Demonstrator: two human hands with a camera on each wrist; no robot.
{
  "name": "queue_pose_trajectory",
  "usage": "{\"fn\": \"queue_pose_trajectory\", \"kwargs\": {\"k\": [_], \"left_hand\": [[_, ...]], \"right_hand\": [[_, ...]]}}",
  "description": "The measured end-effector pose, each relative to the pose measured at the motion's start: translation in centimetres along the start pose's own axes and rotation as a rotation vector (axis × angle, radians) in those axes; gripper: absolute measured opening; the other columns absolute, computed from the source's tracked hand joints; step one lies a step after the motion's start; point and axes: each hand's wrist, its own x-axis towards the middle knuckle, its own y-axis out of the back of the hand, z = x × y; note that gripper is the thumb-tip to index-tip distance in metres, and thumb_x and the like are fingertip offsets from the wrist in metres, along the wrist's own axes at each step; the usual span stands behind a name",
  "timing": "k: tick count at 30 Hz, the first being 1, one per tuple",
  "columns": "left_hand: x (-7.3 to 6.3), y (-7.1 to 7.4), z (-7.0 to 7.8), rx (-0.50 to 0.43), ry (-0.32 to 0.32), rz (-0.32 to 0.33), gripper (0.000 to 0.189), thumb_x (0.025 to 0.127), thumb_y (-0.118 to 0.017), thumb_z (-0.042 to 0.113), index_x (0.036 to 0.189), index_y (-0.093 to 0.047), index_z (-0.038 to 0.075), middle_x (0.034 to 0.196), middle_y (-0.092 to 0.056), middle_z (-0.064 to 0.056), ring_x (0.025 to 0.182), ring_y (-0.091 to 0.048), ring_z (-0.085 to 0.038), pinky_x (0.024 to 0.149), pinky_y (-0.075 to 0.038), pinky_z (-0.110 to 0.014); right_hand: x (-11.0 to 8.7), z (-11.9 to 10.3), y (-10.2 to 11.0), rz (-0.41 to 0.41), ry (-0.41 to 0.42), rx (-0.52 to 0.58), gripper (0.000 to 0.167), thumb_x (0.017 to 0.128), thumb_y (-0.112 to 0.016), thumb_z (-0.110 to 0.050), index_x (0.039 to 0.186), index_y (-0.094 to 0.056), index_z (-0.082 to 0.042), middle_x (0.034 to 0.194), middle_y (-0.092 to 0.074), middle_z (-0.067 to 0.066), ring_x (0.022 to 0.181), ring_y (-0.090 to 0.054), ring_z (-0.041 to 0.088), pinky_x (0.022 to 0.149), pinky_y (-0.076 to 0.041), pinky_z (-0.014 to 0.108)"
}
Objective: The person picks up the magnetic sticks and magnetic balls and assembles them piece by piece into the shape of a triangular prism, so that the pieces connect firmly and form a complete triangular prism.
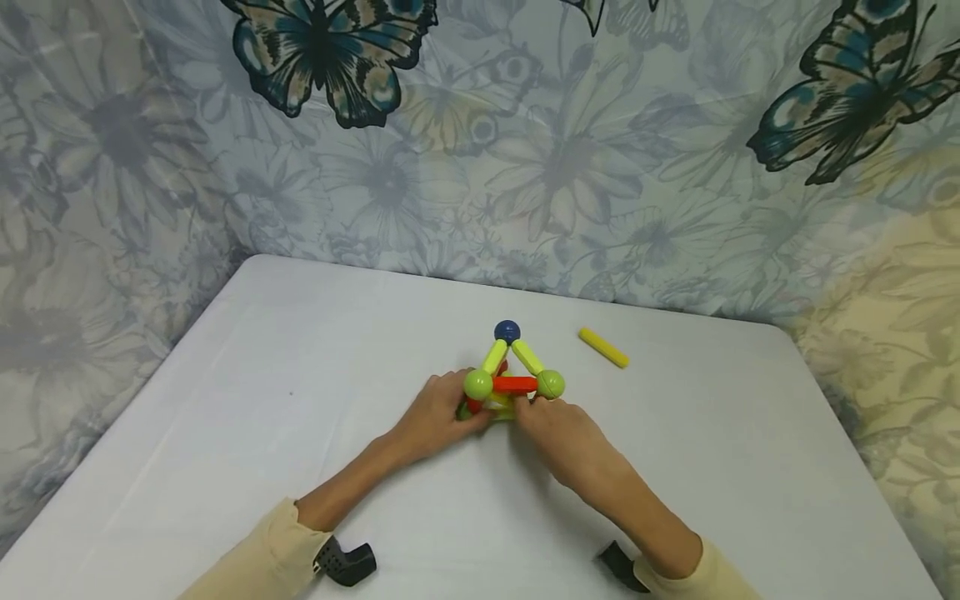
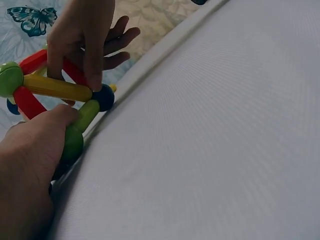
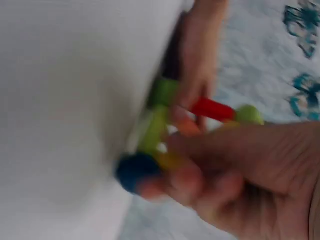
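Note:
A structure of magnetic sticks and balls stands on the table between both hands. In the head view a blue ball (image 1: 507, 332) tops two lime sticks, and a red stick (image 1: 515, 384) links two green balls (image 1: 478, 384). My left hand (image 1: 435, 417) grips its lower left side, the thumb over a light green stick (image 2: 87, 115) beside a darker green ball (image 2: 73, 142). With thumb and fingers my right hand (image 1: 562, 437) pinches the corner where a yellow stick (image 2: 55, 87) meets a low blue ball (image 2: 104, 97). The right wrist view is blurred.
A loose yellow stick (image 1: 603, 347) lies on the white table (image 1: 300, 333), behind and right of the structure. Black wrist devices (image 1: 348, 564) sit at both sleeves. A butterfly-print cloth (image 1: 525, 167) hangs behind the table.

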Motion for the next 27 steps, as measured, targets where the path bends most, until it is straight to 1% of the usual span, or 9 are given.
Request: {"fn": "queue_pose_trajectory", "kwargs": {"k": [2, 5, 7, 10, 14, 18, 22, 24, 27], "left_hand": [[-0.1, 0.0, 0.0, -0.015, 0.022, 0.0, 0.038, 0.092, -0.079, 0.037, 0.122, -0.065, 0.017, 0.086, -0.059, 0.008, 0.079, -0.051, -0.006, 0.077, -0.042, -0.027], [-0.3, -0.1, 0.1, -0.04, 0.089, 0.038, 0.043, 0.09, -0.082, 0.038, 0.118, -0.059, 0.016, 0.087, -0.055, 0.005, 0.079, -0.049, -0.008, 0.072, -0.041, -0.024], [-0.3, -0.1, 0.1, -0.053, 0.145, 0.086, 0.045, 0.089, -0.084, 0.038, 0.111, -0.053, 0.014, 0.084, -0.052, 0.003, 0.075, -0.047, -0.009, 0.065, -0.038, -0.021], [-0.3, 0.1, 0.1, -0.066, 0.195, 0.173, 0.049, 0.086, -0.087, 0.034, 0.103, -0.047, 0.011, 0.079, -0.048, 0.0, 0.07, -0.045, -0.011, 0.061, -0.036, -0.02], [-0.1, 0.1, -0.2, -0.096, 0.169, 0.236, 0.051, 0.082, -0.089, 0.025, 0.105, -0.049, 0.006, 0.085, -0.054, -0.005, 0.076, -0.051, -0.013, 0.066, -0.043, -0.021], [-0.1, -0.2, -0.4, -0.141, 0.091, 0.12, 0.063, 0.078, -0.093, 0.029, 0.12, -0.052, 0.005, 0.11, -0.06, -0.007, 0.094, -0.058, -0.015, 0.081, -0.052, -0.023], [-0.2, -0.1, -0.1, -0.16, 0.001, -0.022, 0.08, 0.078, -0.093, 0.038, 0.139, -0.05, 0.011, 0.131, -0.057, -0.002, 0.109, -0.057, -0.013, 0.092, -0.053, -0.027], [-0.3, 0.0, 0.0, -0.159, -0.013, -0.033, 0.074, 0.081, -0.091, 0.039, 0.139, -0.053, 0.013, 0.127, -0.059, 0.001, 0.105, -0.055, -0.012, 0.088, -0.052, -0.026], [-0.3, 0.0, 0.1, -0.164, 0.014, -0.024, 0.051, 0.088, -0.086, 0.036, 0.126, -0.06, 0.014, 0.108, -0.062, 0.004, 0.091, -0.053, -0.01, 0.078, -0.047, -0.022]], "right_hand": [[-0.4, 0.9, 1.3, -0.189, -0.033, 0.216, 0.046, 0.092, -0.08, -0.011, 0.129, -0.054, -0.008, 0.08, -0.062, 0.007, 0.061, -0.059, 0.019, 0.061, -0.056, 0.033], [-1.1, 3.4, 3.1, -0.422, -0.012, 0.457, 0.044, 0.096, -0.077, -0.023, 0.134, -0.055, -0.017, 0.079, -0.063, -0.003, 0.063, -0.06, 0.011, 0.063, -0.05, 0.028], [-1.5, 5.4, 3.6, -0.493, 0.05, 0.546, 0.037, 0.096, -0.076, -0.024, 0.129, -0.06, -0.017, 0.078, -0.067, -0.005, 0.067, -0.062, 0.009, 0.066, -0.049, 0.026], [-1.1, 7.7, 3.3, -0.479, 0.103, 0.6, 0.034, 0.098, -0.074, -0.024, 0.126, -0.061, -0.011, 0.086, -0.071, -0.005, 0.076, -0.063, 0.008, 0.072, -0.05, 0.024], [0.4, 8.8, 1.6, -0.419, 0.104, 0.619, 0.05, 0.1, -0.072, -0.024, 0.14, -0.047, -0.01, 0.11, -0.071, 0.002, 0.093, -0.066, 0.011, 0.082, -0.054, 0.028], [1.2, 7.6, 0.1, -0.433, 0.211, 0.673, 0.045, 0.1, -0.067, -0.011, 0.137, -0.043, -0.007, 0.126, -0.065, 0.007, 0.104, -0.064, 0.014, 0.091, -0.054, 0.03], [1.3, 6.1, -0.3, -0.42, 0.334, 0.685, 0.062, 0.097, -0.062, 0.0, 0.152, -0.032, -0.006, 0.126, -0.061, 0.007, 0.096, -0.059, 0.012, 0.089, -0.052, 0.027], [1.2, 6.1, 0.2, -0.432, 0.358, 0.676, 0.061, 0.099, -0.061, -0.002, 0.155, -0.035, -0.006, 0.121, -0.061, 0.006, 0.094, -0.057, 0.009, 0.088, -0.051, 0.026], [0.2, 7.6, 1.5, -0.463, 0.304, 0.669, 0.037, 0.103, -0.06, -0.009, 0.14, -0.057, -0.008, 0.114, -0.067, 0.002, 0.094, -0.059, 0.005, 0.086, -0.052, 0.024]]}}
